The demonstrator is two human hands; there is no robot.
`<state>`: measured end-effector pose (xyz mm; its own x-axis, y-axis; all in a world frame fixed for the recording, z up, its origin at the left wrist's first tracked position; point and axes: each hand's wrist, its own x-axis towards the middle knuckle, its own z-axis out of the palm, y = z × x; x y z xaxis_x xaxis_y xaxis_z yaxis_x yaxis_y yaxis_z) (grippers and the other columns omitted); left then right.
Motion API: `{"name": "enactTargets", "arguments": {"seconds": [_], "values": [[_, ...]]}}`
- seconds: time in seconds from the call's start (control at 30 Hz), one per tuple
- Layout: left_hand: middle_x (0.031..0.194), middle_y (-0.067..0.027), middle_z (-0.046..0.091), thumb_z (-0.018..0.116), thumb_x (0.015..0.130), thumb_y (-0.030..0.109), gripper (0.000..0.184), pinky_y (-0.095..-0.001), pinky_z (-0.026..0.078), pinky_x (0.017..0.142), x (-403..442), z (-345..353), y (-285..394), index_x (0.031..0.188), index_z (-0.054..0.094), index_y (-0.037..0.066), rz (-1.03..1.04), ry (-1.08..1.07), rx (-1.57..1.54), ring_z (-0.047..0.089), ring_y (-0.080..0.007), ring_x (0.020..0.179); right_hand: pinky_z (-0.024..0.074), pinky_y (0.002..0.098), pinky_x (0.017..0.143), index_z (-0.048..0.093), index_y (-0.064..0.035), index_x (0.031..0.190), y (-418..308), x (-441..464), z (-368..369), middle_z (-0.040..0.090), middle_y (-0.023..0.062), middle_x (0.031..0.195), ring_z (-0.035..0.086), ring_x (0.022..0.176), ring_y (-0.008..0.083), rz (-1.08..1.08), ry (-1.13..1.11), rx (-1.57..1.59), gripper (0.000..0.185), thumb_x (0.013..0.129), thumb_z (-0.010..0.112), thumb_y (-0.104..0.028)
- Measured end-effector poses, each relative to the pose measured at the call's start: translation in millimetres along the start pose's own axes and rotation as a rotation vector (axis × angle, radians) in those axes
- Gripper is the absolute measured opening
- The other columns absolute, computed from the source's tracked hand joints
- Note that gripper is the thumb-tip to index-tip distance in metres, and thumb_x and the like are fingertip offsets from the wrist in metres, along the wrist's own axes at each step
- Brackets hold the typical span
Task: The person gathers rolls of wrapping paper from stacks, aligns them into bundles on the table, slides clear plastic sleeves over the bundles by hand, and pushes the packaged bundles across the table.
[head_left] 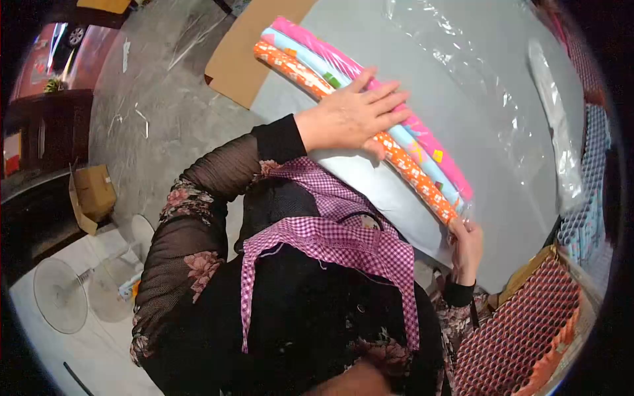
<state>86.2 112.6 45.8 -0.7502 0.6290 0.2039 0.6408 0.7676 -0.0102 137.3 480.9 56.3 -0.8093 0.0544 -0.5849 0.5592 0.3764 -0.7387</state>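
Observation:
Three printed wrapping paper rolls lie side by side at a slant on the grey tabletop: a pink roll (452, 173), a light blue roll (401, 137) and an orange roll (417, 175) nearest my body. Across their middle rests my left hand (353, 117), open and flat, with its fingers reaching over to the pink one. At the lower right end of the bundle, my right hand (467, 251) has its fingers bent against the tip of the orange roll. Part of that hand's grip is hidden. Shiny clear film shows around the roll ends.
Clear plastic film (489, 99) spreads over the grey table (350, 26). A long clear-wrapped piece (557, 125) lies at its right. Cardboard (241, 59) sits at the far left edge. Patterned rolls (522, 323) fill a box at lower right. A small carton (94, 191) stands left.

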Motion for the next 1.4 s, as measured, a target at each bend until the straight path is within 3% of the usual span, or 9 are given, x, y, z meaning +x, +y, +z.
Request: {"name": "enactTargets", "arguments": {"seconds": [0.27,0.57,0.7,0.83,0.93,1.03,1.13,1.23,1.4], "values": [[0.145,-0.0130,0.045,0.057,0.073,0.068,0.087,-0.0564,0.024,0.114,-0.9,-1.6,0.1,0.136,0.049,0.009,-0.007,0.022,-0.088,0.039,-0.0289,0.137,0.0347,0.0248,0.045,0.057,-0.0067,0.073,0.2,15.4,-11.9,0.048,-0.0023,0.059,0.044,0.048,0.0089,0.284,-0.238,0.380,0.019,0.086,0.067,-0.016],[0.145,-0.0133,0.044,0.060,0.072,0.066,0.087,-0.0535,0.025,0.114,-2.5,1.5,2.2,0.137,0.049,0.009,0.000,0.031,-0.058,0.037,-0.0303,0.138,0.0375,0.0212,0.053,0.069,0.0041,0.099,15.7,-5.4,-5.1,0.061,-0.0003,0.073,0.050,0.059,0.0066,0.019,-0.100,0.028,0.023,0.087,0.069,-0.016],[0.138,-0.0141,0.048,0.063,0.074,0.060,0.082,-0.0533,0.027,0.113,-1.6,2.0,1.2,0.135,0.050,0.006,0.022,0.077,-0.071,0.040,-0.0317,0.134,0.0363,0.0214,0.050,0.065,0.0000,0.086,11.1,-4.4,3.4,0.058,-0.0008,0.069,0.048,0.053,0.0069,0.066,-0.084,0.238,0.012,0.087,0.067,-0.011],[0.139,-0.0151,0.047,0.064,0.075,0.059,0.081,-0.0512,0.027,0.113,-3.0,3.0,2.4,0.135,0.051,0.006,0.023,0.093,-0.095,0.040,-0.0319,0.134,0.0314,0.0230,0.046,0.054,-0.0078,0.076,7.0,0.9,-0.1,0.047,-0.0025,0.060,0.042,0.048,0.0075,0.191,-0.176,0.407,0.017,0.090,0.060,-0.015],[0.145,-0.0151,0.043,0.061,0.072,0.064,0.088,-0.0510,0.025,0.115,-2.4,-1.9,4.0,0.136,0.048,0.005,0.002,0.042,-0.105,0.037,-0.0316,0.138,0.0368,0.0228,0.051,0.058,-0.0051,0.081,18.3,10.6,-12.3,0.050,-0.0021,0.064,0.046,0.054,0.0073,0.266,-0.386,0.651,0.013,0.090,0.062,-0.013],[0.144,-0.0160,0.044,0.062,0.072,0.063,0.088,-0.0500,0.025,0.115,-1.2,-0.4,4.6,0.136,0.048,0.004,-0.007,0.046,-0.136,0.037,-0.0321,0.137,0.0378,0.0231,0.054,0.056,-0.0082,0.084,-5.5,-8.9,4.2,0.049,-0.0034,0.069,0.045,0.059,0.0064,0.165,-0.179,0.414,0.012,0.092,0.061,-0.016],[0.143,-0.0168,0.044,0.062,0.072,0.063,0.089,-0.0490,0.026,0.115,-0.6,-0.5,3.5,0.135,0.048,0.003,0.005,0.057,-0.136,0.037,-0.0326,0.137,0.0396,0.0230,0.059,0.057,-0.0086,0.091,12.5,6.9,-10.7,0.048,-0.0045,0.072,0.044,0.064,0.0060,0.336,-0.415,0.699,0.006,0.093,0.059,-0.013],[0.143,-0.0175,0.045,0.062,0.072,0.063,0.089,-0.0485,0.026,0.115,-0.2,2.7,4.1,0.135,0.048,0.002,0.013,0.046,-0.113,0.038,-0.0332,0.137,0.0325,0.0220,0.055,0.050,-0.0081,0.087,-4.1,-10.3,9.6,0.042,-0.0042,0.069,0.039,0.059,0.0068,0.299,-0.143,0.570,0.011,0.093,0.056,-0.015],[0.142,-0.0179,0.045,0.061,0.074,0.064,0.089,-0.0489,0.026,0.115,2.0,-0.6,4.1,0.136,0.047,0.002,0.003,0.029,-0.138,0.037,-0.0337,0.137,0.0337,0.0208,0.053,0.059,-0.0040,0.094,19.9,11.5,-8.0,0.048,-0.0054,0.067,0.043,0.058,0.0049,0.285,-0.296,0.620,0.012,0.093,0.059,-0.016]]}}
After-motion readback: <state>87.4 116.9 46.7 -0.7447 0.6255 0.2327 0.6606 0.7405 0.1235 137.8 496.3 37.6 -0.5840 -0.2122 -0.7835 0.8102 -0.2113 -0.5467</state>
